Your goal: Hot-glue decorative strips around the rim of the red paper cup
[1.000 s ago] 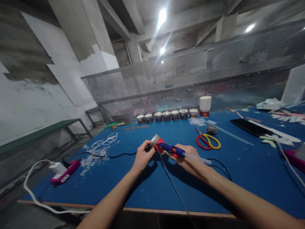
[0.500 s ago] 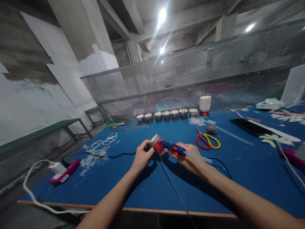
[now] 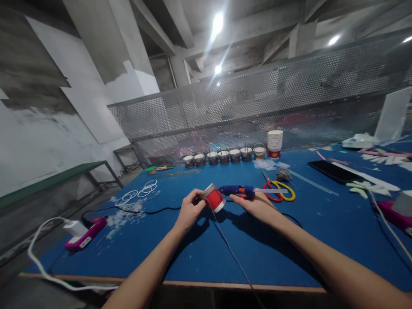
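My left hand [image 3: 190, 209] grips a red paper cup [image 3: 215, 201] by its end, which is wound with grey cord. The cup is tilted over the table. From it a loose grey string [image 3: 230, 249] trails down past the table's front edge. My right hand [image 3: 255, 207] is closed around a blue hot glue gun [image 3: 232, 190] with a small red light lit and a clear glue stick [image 3: 269, 191] jutting from its back. The gun's nozzle points at the cup, close to its side; whether they touch I cannot tell.
Several wrapped cups [image 3: 223, 157] line the back, beside a stack of paper cups [image 3: 275, 143]. Scissors [image 3: 279, 190], a grey yarn ball [image 3: 283, 174] and a black phone [image 3: 334, 171] lie right. White rings [image 3: 148, 188] and a purple power strip [image 3: 86, 234] are left.
My right hand has drawn the glue gun slightly right and away from the cup, uncovering more of its red side. The gun now lies more level. My left hand keeps its hold.
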`<state>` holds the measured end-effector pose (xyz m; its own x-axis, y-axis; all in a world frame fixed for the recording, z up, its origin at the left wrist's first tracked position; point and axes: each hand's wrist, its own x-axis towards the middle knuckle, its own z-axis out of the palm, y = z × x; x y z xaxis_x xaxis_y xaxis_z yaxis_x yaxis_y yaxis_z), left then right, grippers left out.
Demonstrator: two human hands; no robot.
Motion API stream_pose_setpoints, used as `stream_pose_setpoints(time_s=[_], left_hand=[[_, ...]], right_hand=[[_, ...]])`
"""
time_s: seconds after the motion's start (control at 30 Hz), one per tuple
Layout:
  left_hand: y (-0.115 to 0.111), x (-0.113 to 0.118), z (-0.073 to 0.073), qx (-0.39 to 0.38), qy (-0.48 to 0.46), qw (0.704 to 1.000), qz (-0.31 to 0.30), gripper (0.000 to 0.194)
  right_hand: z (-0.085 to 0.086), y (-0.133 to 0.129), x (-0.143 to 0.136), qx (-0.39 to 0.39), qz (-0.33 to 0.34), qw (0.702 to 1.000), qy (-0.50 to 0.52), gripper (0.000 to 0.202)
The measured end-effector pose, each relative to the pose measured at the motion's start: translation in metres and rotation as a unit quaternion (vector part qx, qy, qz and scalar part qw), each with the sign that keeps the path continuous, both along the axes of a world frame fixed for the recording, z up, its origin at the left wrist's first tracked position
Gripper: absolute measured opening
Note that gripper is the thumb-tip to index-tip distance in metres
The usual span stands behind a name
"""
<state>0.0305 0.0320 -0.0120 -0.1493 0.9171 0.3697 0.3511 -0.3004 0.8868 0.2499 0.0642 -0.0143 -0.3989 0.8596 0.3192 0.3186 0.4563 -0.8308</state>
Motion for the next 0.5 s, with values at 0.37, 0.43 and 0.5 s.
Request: stream_pose_setpoints(time_s=[0.37,0.43,0.5], left_hand=[[0.002,-0.004,-0.003,0.004,0.0,1.0,-0.011,0.008],[0.001,-0.004,-0.002,0.006,-0.01,1.0,-0.01,0.007],[0.001,-0.004,-0.002,0.007,-0.025,1.0,-0.012,0.008]], right_hand=[[0.001,0.002,0.001,-0.02,-0.028,0.999,-0.009,0.036],[0.001,0.004,0.002,-0.034,-0.031,0.999,0.012,0.032],[0.001,0.008,0.003,-0.053,-0.028,0.997,0.039,0.03]])
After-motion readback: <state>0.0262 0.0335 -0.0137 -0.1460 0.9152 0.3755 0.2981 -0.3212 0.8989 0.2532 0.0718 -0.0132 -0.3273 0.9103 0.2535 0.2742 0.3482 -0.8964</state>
